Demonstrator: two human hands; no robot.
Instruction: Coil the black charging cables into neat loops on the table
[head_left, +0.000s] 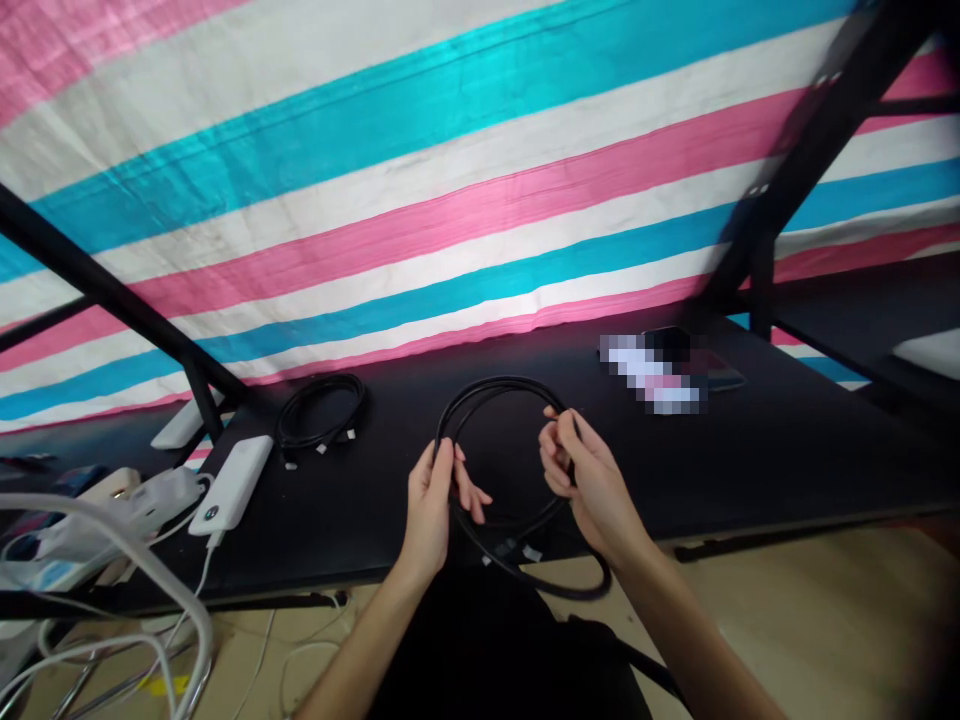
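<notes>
A black cable [499, 382] is looped into a large coil held upright above the front part of the black table. My left hand [442, 490] grips the coil's left side between thumb and palm, its other fingers spread inside the loop. On the coil's right side, my right hand [581, 470] is closed round the cable with fingers curled. Pale connector ends hang at the bottom of the coil, near the table's front edge. A second coiled black cable [319, 440] lies on the table to the left of my left hand.
On the black table [720, 460] lies a blurred-out item [652, 370] at the back right. A white power bank [232, 485] with a cord lies at the left, beside white plugs [142, 510] and thick white cables. Black metal bars rise at both sides before a striped sheet.
</notes>
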